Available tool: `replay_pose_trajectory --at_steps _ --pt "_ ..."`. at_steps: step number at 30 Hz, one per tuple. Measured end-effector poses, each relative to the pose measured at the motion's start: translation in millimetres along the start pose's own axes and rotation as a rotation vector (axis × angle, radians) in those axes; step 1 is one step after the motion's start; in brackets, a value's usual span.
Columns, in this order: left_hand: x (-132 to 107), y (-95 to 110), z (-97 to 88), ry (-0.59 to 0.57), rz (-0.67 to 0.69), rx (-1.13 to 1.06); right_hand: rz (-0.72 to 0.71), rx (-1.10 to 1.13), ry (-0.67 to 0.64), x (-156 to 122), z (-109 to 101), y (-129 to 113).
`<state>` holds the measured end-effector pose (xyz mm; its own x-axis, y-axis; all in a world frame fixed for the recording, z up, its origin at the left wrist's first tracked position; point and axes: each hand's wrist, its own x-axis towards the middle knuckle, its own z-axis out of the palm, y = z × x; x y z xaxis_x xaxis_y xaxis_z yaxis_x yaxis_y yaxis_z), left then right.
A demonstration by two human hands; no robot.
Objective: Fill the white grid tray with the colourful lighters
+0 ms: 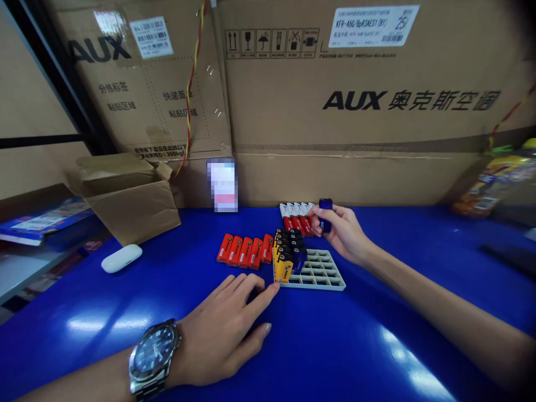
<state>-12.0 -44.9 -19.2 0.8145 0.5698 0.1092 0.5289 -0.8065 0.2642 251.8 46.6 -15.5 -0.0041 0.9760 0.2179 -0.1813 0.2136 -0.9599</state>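
My right hand (341,231) is closed around a small dark blue lighter (325,214), held upright just above the far edge of a white grid tray (322,273). My left hand (228,329), with a steel watch on the wrist, lies flat on the blue table, fingers stretched out and fingertips touching the tray's near left corner. Several yellow and dark blue lighters (288,254) stand in the tray's left slots. A row of red lighters (245,250) lies left of the tray. More red and white lighters (297,215) lie behind it.
A white earbud case (121,258) lies on the blue table (335,346) at the left. An open cardboard box (132,195) stands behind it. Large AUX cartons (355,100) wall off the back. Colourful packaging (498,178) sits at the far right.
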Motion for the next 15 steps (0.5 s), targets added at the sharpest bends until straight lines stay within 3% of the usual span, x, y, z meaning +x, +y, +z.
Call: replay_pose_trajectory --at_steps 5,15 --pt "-1.3 0.2 0.0 -0.009 -0.001 0.003 -0.014 0.004 -0.058 -1.7 1.6 2.4" --pt "-0.6 0.3 0.3 -0.008 0.002 -0.004 0.172 -0.004 -0.028 -2.4 -2.1 -1.1"
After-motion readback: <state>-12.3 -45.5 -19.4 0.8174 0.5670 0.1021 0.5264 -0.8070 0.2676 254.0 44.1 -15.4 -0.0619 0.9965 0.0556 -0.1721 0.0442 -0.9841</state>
